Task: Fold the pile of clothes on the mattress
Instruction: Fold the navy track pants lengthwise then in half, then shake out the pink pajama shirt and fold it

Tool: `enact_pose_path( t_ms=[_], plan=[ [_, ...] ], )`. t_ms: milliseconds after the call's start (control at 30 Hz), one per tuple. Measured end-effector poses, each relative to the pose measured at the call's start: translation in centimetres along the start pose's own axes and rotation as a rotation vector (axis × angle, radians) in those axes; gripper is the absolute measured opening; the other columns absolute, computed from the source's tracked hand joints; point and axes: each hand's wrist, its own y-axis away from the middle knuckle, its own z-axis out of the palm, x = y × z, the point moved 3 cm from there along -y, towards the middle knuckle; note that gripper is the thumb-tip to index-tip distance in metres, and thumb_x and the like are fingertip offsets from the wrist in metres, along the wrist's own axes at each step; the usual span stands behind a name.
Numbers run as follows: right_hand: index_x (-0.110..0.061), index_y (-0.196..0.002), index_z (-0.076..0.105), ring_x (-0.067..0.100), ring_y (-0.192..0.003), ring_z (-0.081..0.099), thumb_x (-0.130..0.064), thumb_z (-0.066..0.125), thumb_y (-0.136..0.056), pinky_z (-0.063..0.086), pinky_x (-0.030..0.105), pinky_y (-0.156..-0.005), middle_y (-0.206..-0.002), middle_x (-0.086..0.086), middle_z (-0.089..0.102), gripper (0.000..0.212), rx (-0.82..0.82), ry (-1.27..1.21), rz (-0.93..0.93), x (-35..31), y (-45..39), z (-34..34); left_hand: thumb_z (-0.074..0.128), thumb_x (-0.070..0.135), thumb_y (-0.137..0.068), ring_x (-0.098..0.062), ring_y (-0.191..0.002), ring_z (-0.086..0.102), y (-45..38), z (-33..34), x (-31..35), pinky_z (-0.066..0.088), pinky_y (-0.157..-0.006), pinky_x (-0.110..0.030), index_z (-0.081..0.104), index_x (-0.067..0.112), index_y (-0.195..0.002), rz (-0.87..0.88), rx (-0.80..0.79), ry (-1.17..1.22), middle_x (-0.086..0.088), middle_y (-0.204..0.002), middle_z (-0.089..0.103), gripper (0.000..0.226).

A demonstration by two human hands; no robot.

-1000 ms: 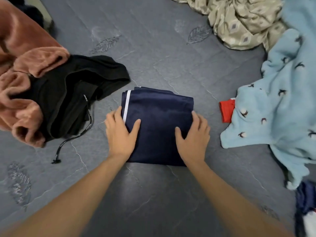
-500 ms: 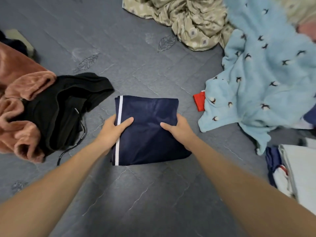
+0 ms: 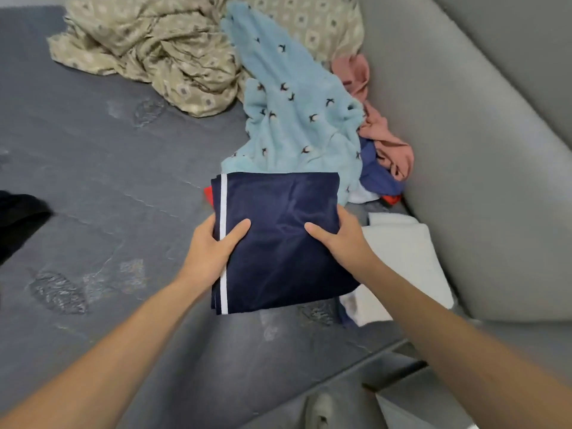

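A folded navy garment (image 3: 278, 243) with a white side stripe is held above the grey mattress (image 3: 108, 181). My left hand (image 3: 213, 246) grips its left edge, thumb on top over the stripe. My right hand (image 3: 337, 239) grips its right edge the same way. Beyond it lies an unfolded pile: a light blue fleece piece (image 3: 294, 119) with small dark bird prints, a beige patterned cloth (image 3: 161, 48), a pink garment (image 3: 383, 131) and a blue one (image 3: 377, 178). A folded white garment (image 3: 405, 261) lies under the navy piece's right side.
A grey padded wall or headboard (image 3: 479, 150) runs along the right. A black garment (image 3: 18, 218) shows at the left edge. A bit of red cloth (image 3: 208, 193) peeks out behind the navy garment. The mattress edge drops off at the lower right.
Both hands went from pressing the navy garment flat to gripping its sides, then lifted it and carried it right, toward the folded white garment by the wall. The view turned right.
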Motion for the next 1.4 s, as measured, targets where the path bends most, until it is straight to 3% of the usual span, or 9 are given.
enact_pose_path(
  t_ms=[167, 467, 533, 600, 667, 733, 867, 1067, 1400],
  plan=[
    [-0.03, -0.121, 0.066, -0.003, -0.105, 0.068, -0.026, 0.079, -0.092, 0.053, 0.014, -0.086, -0.112, -0.021, 0.074, 0.032, 0.073, 0.074, 0.032, 4.2, 1.9, -13.8, 0.073, 0.033, -0.096, 0.003, -0.096, 0.071, 1.2, 14.3, 0.0, 0.053, -0.075, -0.009, 0.067, 0.025, -0.123, 0.021, -0.054, 0.001, 0.02, -0.106, 0.076, 0.029],
    [-0.026, -0.131, 0.06, 0.008, -0.115, 0.066, -0.027, 0.079, -0.091, 0.055, 0.037, -0.1, -0.124, -0.011, 0.07, 0.044, 0.175, 0.233, 0.162, 16.2, 2.4, -26.8, 0.075, 0.034, -0.093, -0.011, -0.103, 0.071, 1.2, 29.7, -6.7, 0.056, -0.089, -0.033, 0.064, 0.023, -0.116, -0.069, 0.01, -0.181, 0.011, -0.107, 0.074, 0.028],
    [-0.019, -0.148, 0.046, 0.023, -0.132, 0.054, -0.024, 0.076, -0.092, 0.047, 0.044, -0.109, -0.143, 0.001, 0.055, 0.064, 0.292, 0.447, 0.194, 18.6, 2.8, -26.9, 0.074, 0.03, -0.09, -0.026, -0.119, 0.06, 1.1, 30.5, -8.0, 0.051, -0.097, -0.042, 0.052, 0.019, -0.126, -0.069, 0.117, -0.502, -0.001, -0.124, 0.062, 0.044],
    [-0.016, -0.155, 0.037, 0.028, -0.14, 0.043, -0.023, 0.071, -0.093, 0.043, 0.046, -0.111, -0.153, 0.006, 0.042, 0.071, 0.36, 0.68, 0.087, 19.4, 3.5, -25.6, 0.071, 0.026, -0.088, -0.033, -0.135, 0.042, 1.4, 31.1, -7.9, 0.041, -0.108, -0.046, 0.042, 0.014, -0.146, 0.156, 0.173, -0.836, -0.011, -0.146, 0.044, 0.066],
    [-0.017, -0.159, 0.034, 0.027, -0.149, 0.034, -0.026, 0.063, -0.097, 0.038, 0.046, -0.117, -0.163, 0.005, 0.034, 0.07, 0.297, 0.819, -0.088, 19.5, 4.0, -23.5, 0.064, 0.029, -0.093, -0.03, -0.15, 0.029, 2.1, 32.9, -7.3, 0.03, -0.119, -0.045, 0.034, 0.016, -0.158, 0.501, 0.003, -1.032, -0.011, -0.163, 0.03, 0.073],
    [-0.02, -0.164, 0.025, 0.024, -0.158, 0.019, -0.032, 0.049, -0.103, 0.027, 0.048, -0.125, -0.171, 0.005, 0.021, 0.067, 0.174, 0.893, -0.156, 20.7, 4.0, -21.6, 0.053, 0.039, -0.101, -0.025, -0.159, 0.013, 2.6, 34.6, -8.7, 0.02, -0.127, -0.045, 0.027, 0.022, -0.163, 0.631, -0.207, -1.145, -0.006, -0.171, 0.018, 0.07],
    [-0.023, -0.167, 0.011, 0.024, -0.161, 0.002, -0.042, 0.027, -0.107, 0.018, 0.052, -0.128, -0.175, 0.005, 0.004, 0.064, 0.124, 1.002, -0.125, 23.4, 3.0, -19.6, 0.032, 0.052, -0.106, -0.022, -0.161, -0.004, 1.1, 35.3, -13.3, 0.01, -0.127, -0.047, 0.014, 0.026, -0.166, 0.517, -0.282, -1.309, -0.003, -0.174, 0.003, 0.068],
    [-0.02, -0.167, 0.013, 0.026, -0.161, 0.001, -0.042, 0.028, -0.106, 0.017, 0.054, -0.128, -0.175, 0.008, 0.003, 0.066, 0.15, 1.062, -0.116, 25.4, 2.3, -18.6, 0.027, 0.054, -0.107, -0.02, -0.16, -0.007, -0.1, 35.3, -15.3, 0.011, -0.128, -0.047, 0.009, 0.026, -0.167, 0.499, -0.287, -1.387, -0.001, -0.174, -0.001, 0.068],
    [-0.02, -0.164, 0.025, 0.022, -0.16, 0.012, -0.044, 0.037, -0.102, 0.019, 0.051, -0.129, -0.172, 0.004, 0.019, 0.068, 0.173, 0.937, -0.189, 16.2, 1.7, -20.6, 0.023, 0.06, -0.106, -0.02, -0.16, -0.004, 1.1, 30.0, -6.0, 0.003, -0.128, -0.044, 0.009, 0.033, -0.166, 0.477, -0.124, -1.297, 0.001, -0.174, 0.003, 0.067]
  ],
)
